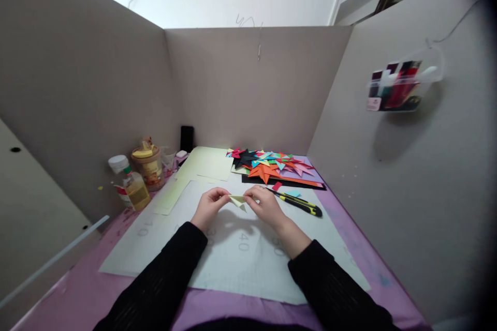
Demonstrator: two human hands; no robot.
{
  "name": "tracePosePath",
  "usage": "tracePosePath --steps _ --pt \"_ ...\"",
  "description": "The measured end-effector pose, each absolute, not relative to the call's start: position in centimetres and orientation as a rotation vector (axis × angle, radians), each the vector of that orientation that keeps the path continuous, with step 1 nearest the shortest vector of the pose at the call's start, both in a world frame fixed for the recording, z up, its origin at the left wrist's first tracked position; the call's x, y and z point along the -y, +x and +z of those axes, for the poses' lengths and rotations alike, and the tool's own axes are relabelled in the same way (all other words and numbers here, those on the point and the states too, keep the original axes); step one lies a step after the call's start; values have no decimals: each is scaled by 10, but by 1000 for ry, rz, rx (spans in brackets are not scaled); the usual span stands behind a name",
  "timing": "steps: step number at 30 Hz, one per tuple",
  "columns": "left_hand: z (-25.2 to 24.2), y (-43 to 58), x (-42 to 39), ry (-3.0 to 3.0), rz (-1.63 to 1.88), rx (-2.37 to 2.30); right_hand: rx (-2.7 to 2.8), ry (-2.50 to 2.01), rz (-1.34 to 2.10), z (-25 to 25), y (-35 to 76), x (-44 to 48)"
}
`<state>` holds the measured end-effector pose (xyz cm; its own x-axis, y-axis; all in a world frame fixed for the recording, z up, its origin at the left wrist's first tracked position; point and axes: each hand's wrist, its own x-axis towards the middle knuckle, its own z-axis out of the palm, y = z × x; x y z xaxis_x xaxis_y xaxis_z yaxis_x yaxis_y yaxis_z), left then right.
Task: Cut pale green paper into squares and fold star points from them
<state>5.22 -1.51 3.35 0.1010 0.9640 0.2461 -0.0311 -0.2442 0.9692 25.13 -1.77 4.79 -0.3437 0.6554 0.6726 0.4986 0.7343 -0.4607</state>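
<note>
A small folded piece of pale yellow paper (238, 201) is held up over the white sheet (155, 253). My left hand (212, 207) pinches its left end, and my right hand (264, 206) pinches its right end. One corner of the paper points down between the hands. Black and yellow cutters (301, 204) lie just right of my right hand, near a red scrap (277, 186) and a light blue scrap (293, 193).
Folded colourful paper stars (264, 171) are piled at the back on coloured sheets. Pale yellow sheets (213, 163) lie at the back left. A bottle (134, 191), a brown cup (149, 165) and a black phone (187, 138) stand left. Grey panels (252, 88) enclose the table.
</note>
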Motion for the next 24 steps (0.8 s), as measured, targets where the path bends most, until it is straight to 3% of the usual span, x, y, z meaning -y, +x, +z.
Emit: tracePosePath --steps 7,16,24 --pt "39 51 18 1506 1302 -1048 1916 -926 303 47 250 19" --pt "36 53 16 1393 1276 -1014 1299 -1013 1247 37 243 5" --pt "32 52 10 1237 1400 -1133 1291 -1002 1390 28 236 8"
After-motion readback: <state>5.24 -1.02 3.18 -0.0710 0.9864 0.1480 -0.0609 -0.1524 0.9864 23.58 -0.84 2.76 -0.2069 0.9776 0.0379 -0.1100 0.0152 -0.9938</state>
